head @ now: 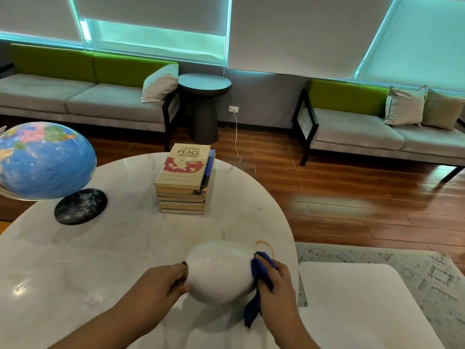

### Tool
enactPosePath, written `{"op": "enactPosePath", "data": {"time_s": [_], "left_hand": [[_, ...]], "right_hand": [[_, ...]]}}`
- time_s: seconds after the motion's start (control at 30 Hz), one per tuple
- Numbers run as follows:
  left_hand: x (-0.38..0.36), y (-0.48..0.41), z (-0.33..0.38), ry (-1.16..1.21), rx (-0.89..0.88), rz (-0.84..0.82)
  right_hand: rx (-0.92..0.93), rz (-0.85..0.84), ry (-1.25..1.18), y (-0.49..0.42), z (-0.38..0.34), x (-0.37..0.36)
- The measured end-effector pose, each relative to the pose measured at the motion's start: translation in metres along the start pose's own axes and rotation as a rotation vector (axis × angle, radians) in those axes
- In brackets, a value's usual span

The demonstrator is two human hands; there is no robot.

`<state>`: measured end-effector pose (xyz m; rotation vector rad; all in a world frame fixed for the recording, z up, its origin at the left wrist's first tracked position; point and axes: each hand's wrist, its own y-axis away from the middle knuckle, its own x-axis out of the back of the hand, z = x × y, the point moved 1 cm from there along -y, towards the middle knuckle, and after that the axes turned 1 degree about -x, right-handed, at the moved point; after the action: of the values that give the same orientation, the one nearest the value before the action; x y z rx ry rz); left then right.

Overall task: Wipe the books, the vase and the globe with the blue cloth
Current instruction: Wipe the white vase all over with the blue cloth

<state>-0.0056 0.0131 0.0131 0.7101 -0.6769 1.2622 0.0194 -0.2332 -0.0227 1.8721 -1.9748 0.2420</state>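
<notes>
A round white vase (219,271) lies tipped on its side above the marble table (100,260), near its front edge. My left hand (168,280) grips the vase at its mouth on the left. My right hand (274,285) holds the blue cloth (260,275) and presses it against the vase's right side; a tail of cloth hangs down. A stack of several books (185,180) stands at the far middle of the table. The blue globe (44,159) on its dark round base (81,206) stands at the left.
A brown ring stain (265,245) marks the tabletop just behind the vase. A lower white table (357,306) sits to the right on a patterned rug (402,268). Grey sofas (364,134) and a dark side table (204,107) line the far wall.
</notes>
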Motion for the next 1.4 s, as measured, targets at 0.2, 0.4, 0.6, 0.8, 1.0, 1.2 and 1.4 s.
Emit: {"op": "enactPosePath", "data": {"time_s": [0.2, 0.4, 0.6, 0.8, 1.0, 1.2, 1.4], "left_hand": [[0.0, 0.0, -0.005, 0.047, 0.031, -0.003], [0.0, -0.002, -0.003, 0.028, 0.041, -0.015], [0.001, -0.004, -0.004, 0.032, 0.031, -0.009], [0.0, -0.003, -0.004, 0.052, 0.034, 0.003], [0.003, -0.006, -0.003, 0.022, 0.076, -0.007], [0.004, -0.009, -0.001, 0.069, 0.125, -0.043], [0.007, -0.011, 0.007, 0.54, 0.367, 0.02]], "right_hand": [[0.306, -0.177, 0.121, 0.028, -0.012, -0.021], [-0.093, 0.004, -0.045, -0.007, 0.018, 0.002], [0.115, -0.1, -0.016, 0.014, 0.003, -0.014], [-0.071, -0.007, -0.1, -0.01, 0.021, -0.004], [-0.031, -0.055, -0.102, -0.017, 0.006, -0.004], [0.003, -0.052, -0.089, -0.017, 0.002, -0.001], [0.021, -0.076, -0.059, -0.011, -0.003, -0.003]]}}
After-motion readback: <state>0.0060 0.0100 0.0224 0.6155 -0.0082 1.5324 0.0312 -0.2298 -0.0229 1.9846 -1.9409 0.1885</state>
